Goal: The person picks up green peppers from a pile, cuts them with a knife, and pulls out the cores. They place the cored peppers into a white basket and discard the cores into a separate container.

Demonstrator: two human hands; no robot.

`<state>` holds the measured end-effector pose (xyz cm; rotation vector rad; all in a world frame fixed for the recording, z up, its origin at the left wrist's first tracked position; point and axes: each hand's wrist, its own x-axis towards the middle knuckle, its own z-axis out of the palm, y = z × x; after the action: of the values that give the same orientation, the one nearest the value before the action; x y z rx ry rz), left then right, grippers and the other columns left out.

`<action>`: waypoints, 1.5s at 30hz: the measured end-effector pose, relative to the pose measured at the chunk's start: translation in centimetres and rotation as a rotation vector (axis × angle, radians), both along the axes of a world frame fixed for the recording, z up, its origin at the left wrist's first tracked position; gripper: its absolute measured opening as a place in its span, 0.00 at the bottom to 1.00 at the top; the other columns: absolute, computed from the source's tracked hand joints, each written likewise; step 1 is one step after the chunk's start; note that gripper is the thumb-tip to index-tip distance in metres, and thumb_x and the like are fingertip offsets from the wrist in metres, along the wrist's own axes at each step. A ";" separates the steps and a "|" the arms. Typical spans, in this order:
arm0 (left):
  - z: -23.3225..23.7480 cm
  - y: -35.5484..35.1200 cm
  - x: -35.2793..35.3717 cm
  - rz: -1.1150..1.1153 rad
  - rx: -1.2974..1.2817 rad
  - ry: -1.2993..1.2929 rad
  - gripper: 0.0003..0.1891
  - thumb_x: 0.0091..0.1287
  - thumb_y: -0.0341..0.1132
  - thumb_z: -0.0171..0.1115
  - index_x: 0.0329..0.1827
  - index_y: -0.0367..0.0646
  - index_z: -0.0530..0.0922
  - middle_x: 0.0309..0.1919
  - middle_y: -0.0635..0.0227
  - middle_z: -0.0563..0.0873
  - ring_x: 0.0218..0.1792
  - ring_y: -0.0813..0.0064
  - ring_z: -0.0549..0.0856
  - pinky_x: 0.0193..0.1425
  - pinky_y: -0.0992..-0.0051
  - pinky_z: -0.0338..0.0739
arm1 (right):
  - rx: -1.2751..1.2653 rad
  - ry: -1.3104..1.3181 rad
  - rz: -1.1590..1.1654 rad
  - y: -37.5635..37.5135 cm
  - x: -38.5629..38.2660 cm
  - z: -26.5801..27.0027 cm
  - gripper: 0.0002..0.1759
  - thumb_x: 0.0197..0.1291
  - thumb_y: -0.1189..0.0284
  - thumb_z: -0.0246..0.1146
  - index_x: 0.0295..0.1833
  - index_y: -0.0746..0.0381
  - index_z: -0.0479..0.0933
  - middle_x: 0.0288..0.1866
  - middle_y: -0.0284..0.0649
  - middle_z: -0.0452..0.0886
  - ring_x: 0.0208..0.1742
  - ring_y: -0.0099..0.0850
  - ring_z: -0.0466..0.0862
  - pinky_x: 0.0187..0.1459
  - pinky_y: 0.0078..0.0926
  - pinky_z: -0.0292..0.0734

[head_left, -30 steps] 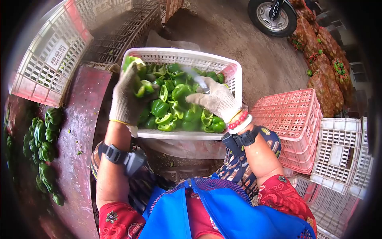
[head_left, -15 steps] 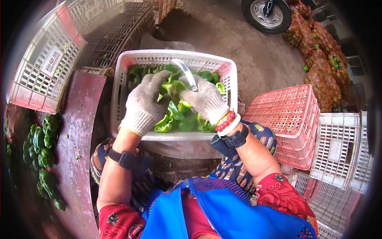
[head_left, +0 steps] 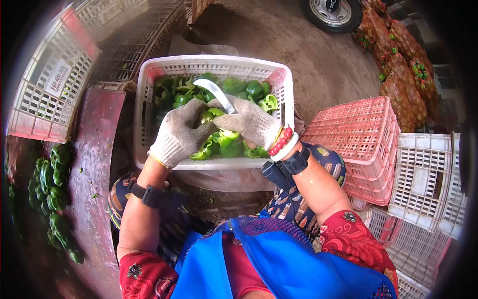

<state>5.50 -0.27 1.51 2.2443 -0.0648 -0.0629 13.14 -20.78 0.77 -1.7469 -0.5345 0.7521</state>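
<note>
Both hands wear pale knitted gloves and are over a white plastic crate (head_left: 219, 60). My right hand (head_left: 251, 122) is closed around a knife (head_left: 215, 92), its curved silver blade pointing up and left; the handle is hidden in the glove. My left hand (head_left: 181, 130) is closed on a green bell pepper (head_left: 211, 115), mostly covered by the fingers and thumb. The two hands nearly meet at this pepper. Below them in the crate lie cut bell peppers (head_left: 229, 142) with pale insides showing. Darker green peppers (head_left: 255, 89) lie along the crate's far side.
Whole green peppers (head_left: 59, 197) lie on a worn reddish board (head_left: 97, 179) at left, beside a white crate (head_left: 55, 74). Stacked pink crates (head_left: 348, 129) and white crates (head_left: 420, 179) stand at right. Filled mesh sacks (head_left: 401, 94) and a wheel (head_left: 333, 14) are beyond.
My left hand's fingers have closed in around the pepper, which was blurred by motion before. The knife has shifted slightly left and down with my right hand. The view has shifted a little.
</note>
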 end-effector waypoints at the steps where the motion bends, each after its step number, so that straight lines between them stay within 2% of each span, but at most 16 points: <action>1: -0.3 0.0 -0.1 0.005 -0.067 0.017 0.13 0.67 0.34 0.72 0.50 0.38 0.82 0.33 0.62 0.86 0.34 0.69 0.85 0.43 0.67 0.81 | -0.016 0.087 -0.010 -0.1 0.0 0.5 0.24 0.66 0.59 0.69 0.64 0.58 0.82 0.36 0.34 0.83 0.26 0.22 0.78 0.27 0.26 0.74; 4: -0.5 -0.1 -0.3 0.071 -0.435 0.103 0.09 0.70 0.34 0.69 0.49 0.42 0.82 0.30 0.75 0.82 0.29 0.83 0.80 0.34 0.75 0.76 | -0.068 0.312 -0.037 -0.3 0.0 3.2 0.23 0.66 0.61 0.70 0.63 0.57 0.81 0.33 0.31 0.79 0.19 0.20 0.73 0.17 0.21 0.66; 6: -0.2 -0.1 -0.3 0.193 -0.913 0.360 0.07 0.76 0.39 0.63 0.51 0.50 0.80 0.29 0.84 0.76 0.20 0.93 0.67 0.23 0.87 0.56 | -0.019 0.410 -0.067 -0.2 -0.4 4.0 0.30 0.64 0.57 0.71 0.66 0.63 0.78 0.43 0.39 0.82 0.24 0.21 0.79 0.13 0.17 0.66; 8: -0.4 0.3 -0.2 0.207 -1.065 0.353 0.09 0.77 0.39 0.64 0.52 0.45 0.82 0.31 0.78 0.83 0.24 0.90 0.75 0.26 0.84 0.66 | 0.024 0.346 -0.124 0.3 -0.7 3.8 0.29 0.64 0.57 0.71 0.65 0.63 0.78 0.45 0.40 0.83 0.30 0.21 0.82 0.15 0.17 0.68; 11: -0.9 -0.3 1.4 0.504 -0.933 0.035 0.11 0.78 0.40 0.63 0.53 0.43 0.81 0.33 0.75 0.84 0.25 0.86 0.78 0.29 0.82 0.72 | -0.005 0.392 -0.071 0.5 -0.6 4.0 0.26 0.66 0.59 0.71 0.64 0.62 0.79 0.46 0.38 0.84 0.35 0.21 0.84 0.26 0.20 0.76; 12: -0.6 0.6 1.9 0.656 -0.789 0.015 0.12 0.78 0.41 0.63 0.54 0.41 0.81 0.34 0.71 0.86 0.28 0.83 0.82 0.32 0.79 0.78 | 0.078 0.404 0.016 0.9 -1.0 3.0 0.22 0.68 0.62 0.70 0.62 0.60 0.81 0.47 0.35 0.85 0.41 0.22 0.85 0.41 0.22 0.79; 15: -0.1 3.0 2.2 0.772 -0.806 -0.079 0.13 0.80 0.41 0.63 0.58 0.42 0.80 0.42 0.70 0.85 0.36 0.80 0.84 0.38 0.76 0.82 | 0.252 0.166 0.070 1.2 -2.0 3.5 0.23 0.62 0.56 0.75 0.57 0.58 0.85 0.41 0.33 0.86 0.34 0.22 0.82 0.35 0.27 0.81; 18: 4.9 5.0 -3.4 0.787 -0.828 -0.107 0.11 0.78 0.38 0.65 0.56 0.43 0.79 0.40 0.71 0.83 0.36 0.79 0.83 0.42 0.76 0.82 | -0.450 -0.413 -0.057 0.0 2.1 1.1 0.33 0.62 0.50 0.72 0.63 0.63 0.82 0.46 0.52 0.90 0.46 0.44 0.90 0.49 0.39 0.82; 20: 8.9 7.8 -10.3 0.846 -0.725 0.004 0.10 0.76 0.38 0.66 0.53 0.44 0.79 0.38 0.73 0.82 0.37 0.81 0.82 0.41 0.77 0.80 | -0.670 -0.594 -0.060 -1.3 3.1 -1.3 0.26 0.64 0.59 0.69 0.63 0.64 0.80 0.47 0.58 0.89 0.51 0.55 0.89 0.54 0.45 0.82; 22: 10.1 11.6 -18.4 0.888 -0.099 0.188 0.15 0.74 0.43 0.68 0.50 0.40 0.81 0.31 0.73 0.80 0.33 0.83 0.78 0.37 0.76 0.76 | -0.599 -0.455 -0.156 -1.7 3.8 -4.3 0.24 0.65 0.62 0.67 0.61 0.64 0.80 0.40 0.53 0.89 0.43 0.46 0.90 0.46 0.42 0.84; 24: 10.1 13.1 -26.2 0.882 0.534 0.616 0.20 0.69 0.50 0.68 0.49 0.41 0.84 0.41 0.52 0.92 0.43 0.54 0.92 0.48 0.59 0.84 | -0.560 -0.049 -0.206 1.0 0.4 1.8 0.21 0.65 0.63 0.66 0.59 0.63 0.79 0.31 0.42 0.83 0.32 0.33 0.85 0.36 0.34 0.81; 27: 11.3 15.5 -32.4 0.365 0.539 1.273 0.31 0.65 0.61 0.67 0.63 0.50 0.86 0.53 0.47 0.91 0.56 0.46 0.89 0.62 0.56 0.83 | -0.284 0.185 -0.210 0.6 0.2 0.5 0.20 0.65 0.66 0.66 0.58 0.64 0.78 0.29 0.34 0.77 0.25 0.25 0.76 0.28 0.24 0.75; 34: 3.2 31.2 -23.1 1.038 0.716 0.105 0.41 0.61 0.47 0.77 0.77 0.46 0.73 0.63 0.41 0.85 0.63 0.44 0.85 0.68 0.57 0.80 | 0.397 0.824 -0.525 1.5 1.1 -1.1 0.17 0.77 0.66 0.62 0.66 0.60 0.76 0.44 0.40 0.84 0.30 0.21 0.80 0.33 0.19 0.82; 36: 0.9 35.6 -19.2 0.883 0.989 0.042 0.43 0.59 0.43 0.77 0.78 0.45 0.69 0.69 0.43 0.80 0.67 0.43 0.82 0.69 0.56 0.80 | 0.346 0.811 -0.494 1.2 1.1 -1.1 0.19 0.78 0.66 0.61 0.69 0.59 0.74 0.45 0.41 0.85 0.31 0.22 0.82 0.35 0.20 0.83; 43: 2.7 33.8 -15.3 0.735 0.856 0.432 0.50 0.48 0.41 0.83 0.80 0.56 0.69 0.66 0.47 0.79 0.65 0.44 0.83 0.68 0.54 0.81 | 0.255 0.732 -0.369 1.9 0.4 -0.8 0.21 0.76 0.66 0.61 0.70 0.61 0.74 0.43 0.37 0.85 0.32 0.19 0.82 0.35 0.20 0.78; 45: 2.5 30.9 -16.5 0.811 0.735 0.247 0.52 0.47 0.42 0.84 0.79 0.52 0.69 0.61 0.49 0.83 0.61 0.50 0.85 0.64 0.56 0.82 | 0.167 0.541 -0.326 2.8 -0.4 -0.1 0.20 0.76 0.65 0.63 0.66 0.63 0.76 0.42 0.36 0.84 0.26 0.18 0.79 0.23 0.17 0.74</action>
<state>-11.04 30.67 3.98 2.7772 1.1578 0.0922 12.73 -18.00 0.62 -1.3529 0.0542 0.8723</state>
